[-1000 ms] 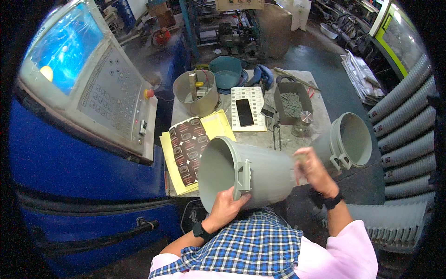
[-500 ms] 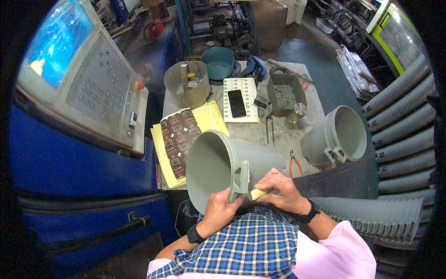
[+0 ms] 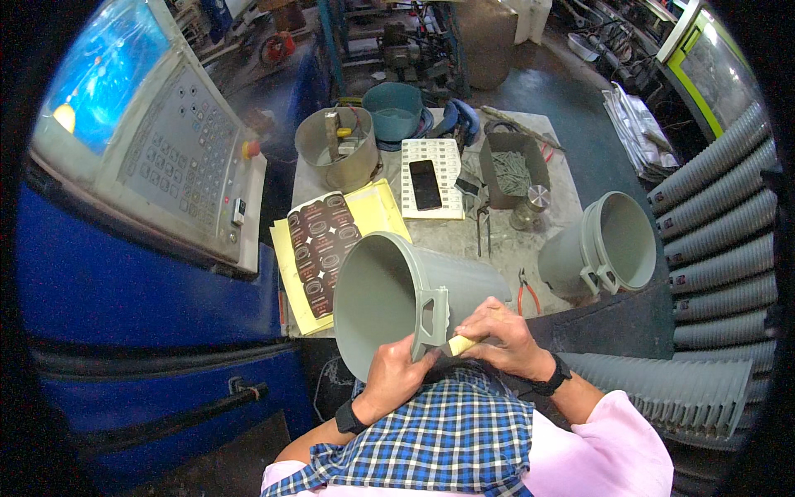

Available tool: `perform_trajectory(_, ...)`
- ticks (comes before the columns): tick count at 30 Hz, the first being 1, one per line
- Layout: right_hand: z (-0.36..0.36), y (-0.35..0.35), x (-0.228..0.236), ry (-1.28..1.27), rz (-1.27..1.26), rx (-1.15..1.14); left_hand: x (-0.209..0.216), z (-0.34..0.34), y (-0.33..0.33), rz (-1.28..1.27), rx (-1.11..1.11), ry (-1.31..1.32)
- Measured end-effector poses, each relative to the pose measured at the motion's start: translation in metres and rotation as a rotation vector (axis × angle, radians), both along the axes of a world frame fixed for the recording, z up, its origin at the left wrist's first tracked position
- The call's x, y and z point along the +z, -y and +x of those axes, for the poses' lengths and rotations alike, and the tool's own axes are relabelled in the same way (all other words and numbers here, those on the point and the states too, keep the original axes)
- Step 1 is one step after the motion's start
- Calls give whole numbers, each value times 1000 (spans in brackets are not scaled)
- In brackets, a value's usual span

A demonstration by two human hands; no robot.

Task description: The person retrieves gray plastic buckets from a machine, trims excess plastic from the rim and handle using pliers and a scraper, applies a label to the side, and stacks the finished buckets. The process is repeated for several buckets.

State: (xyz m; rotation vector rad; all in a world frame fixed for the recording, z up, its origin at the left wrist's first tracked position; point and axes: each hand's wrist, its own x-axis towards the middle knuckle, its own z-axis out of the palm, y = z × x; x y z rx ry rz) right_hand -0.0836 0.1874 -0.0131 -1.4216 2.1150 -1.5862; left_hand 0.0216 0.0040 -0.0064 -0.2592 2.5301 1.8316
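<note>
A grey plastic bucket (image 3: 464, 269) lies tipped on its side at the near edge of the table, its mouth turned to the left and toward me. My left hand (image 3: 396, 373) is closed on the lower rim, just below the slotted lug (image 3: 432, 317) that juts out there. Pinched in the fingers of my right hand (image 3: 507, 338) is a small pale-yellow piece (image 3: 460, 345), held close to the rim beside the lug. Its far end is partly hidden, so its exact kind does not show.
Nested grey buckets (image 3: 609, 244) lie at the table's right, near red-handled pliers (image 3: 527, 291). Farther back are a bin of grey pins (image 3: 515, 166), a glass jar (image 3: 530, 207), a phone (image 3: 425, 184) and yellow sheets (image 3: 377, 207). A control panel (image 3: 182, 149) stands left; stacked buckets (image 3: 712, 224) line the right.
The whole scene has shifted very slightly in the picture. Both hands keep their grips and sit almost where they were, as does the bucket.
</note>
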Motion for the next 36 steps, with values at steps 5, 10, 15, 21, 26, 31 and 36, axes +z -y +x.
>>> perform_trajectory(5, -11, 4, -1, -35, -17, -97, -1, -2, -2, -37, -15, 1)
perform_trajectory(10, -39, 21, 0, 91, 116, -293, -7, -8, -2, 11, 55, 10)
perform_trajectory(15, -44, 18, 3, 97, 160, -187, -10, -7, -1, 51, 75, -19)
perform_trajectory(21, -29, 9, 2, 33, -13, -13, -8, -4, -2, 29, 78, 10)
perform_trajectory(26, -20, 9, 4, -64, 13, -27, -7, -5, -3, 16, 66, 14)
perform_trajectory(31, -47, 17, -5, -146, 24, -144, -6, -5, -6, -24, 62, 9)
perform_trajectory(36, -94, 24, -24, 307, 25, -664, 3, 2, -12, -89, -63, -5)
